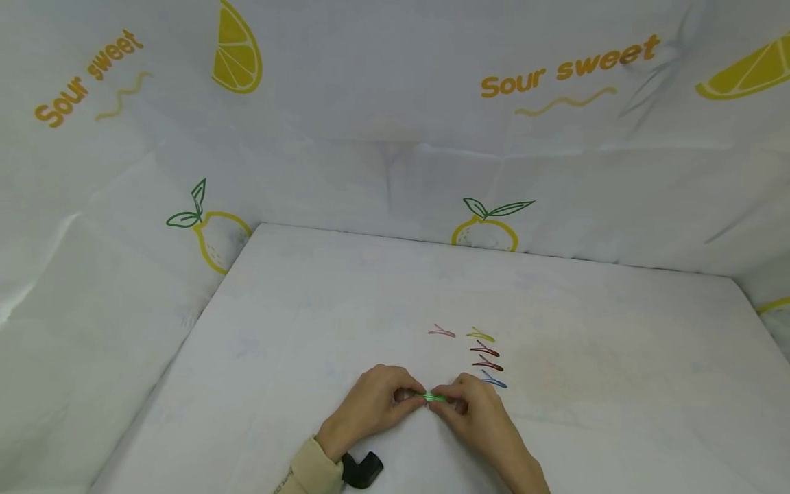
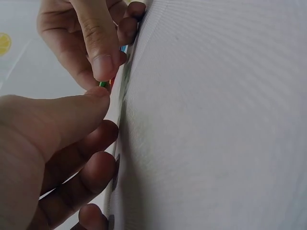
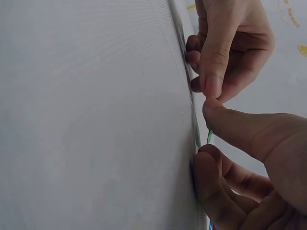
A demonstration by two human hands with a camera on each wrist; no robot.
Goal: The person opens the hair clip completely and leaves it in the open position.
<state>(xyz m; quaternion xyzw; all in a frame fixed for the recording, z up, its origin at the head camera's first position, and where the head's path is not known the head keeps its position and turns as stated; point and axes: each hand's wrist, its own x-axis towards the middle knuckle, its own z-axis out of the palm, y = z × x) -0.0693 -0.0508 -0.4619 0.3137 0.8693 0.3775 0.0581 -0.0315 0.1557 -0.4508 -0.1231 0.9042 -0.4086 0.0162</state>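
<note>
Both hands meet over the white table near its front, pinching a small green snap hair clip [image 1: 434,397] from opposite ends. My left hand [image 1: 376,401] holds one end between thumb and fingertip. The other end is between the thumb and index finger of my right hand [image 1: 478,415]. Fingertips cover much of the clip; in the right wrist view a thin green strip [image 3: 209,136] shows below the right thumb. Just beyond the right hand lies a blue hair clip [image 1: 498,384], its two arms spread apart.
Behind the blue clip, two dark red clips [image 1: 490,352] and a yellow clip [image 1: 484,336] form a column, all sprung apart. A pink clip [image 1: 441,333] lies to their left. A black object [image 1: 363,471] sits at the left cuff. Lemon-printed white sheeting [image 1: 370,185] rises behind the table.
</note>
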